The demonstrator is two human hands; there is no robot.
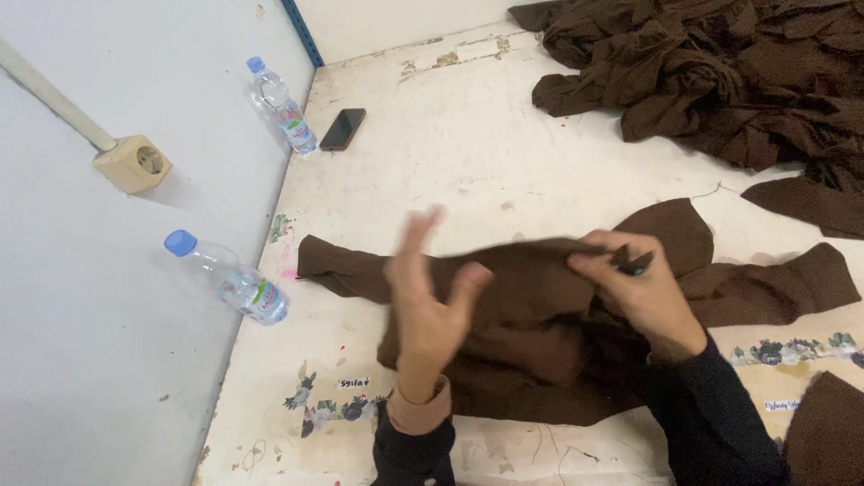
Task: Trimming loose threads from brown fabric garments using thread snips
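Pinched a soft, crumpled brown garment [522,315] with right hand [634,288] beside a dark pen [633,264]; left hand [432,297] blurred, fingers spread, above cloth.

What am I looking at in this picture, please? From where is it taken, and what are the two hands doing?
A camera on a person's head took this one picture, looking down at their own bare hands over a worn white table. The right hand pinches the brown cloth spread in front and also grips a small dark tool, too small to identify. The left hand is open above the cloth, blurred. A pile of brown fabric lies at the far right. Two plastic water bottles and a dark phone lie near the wall.
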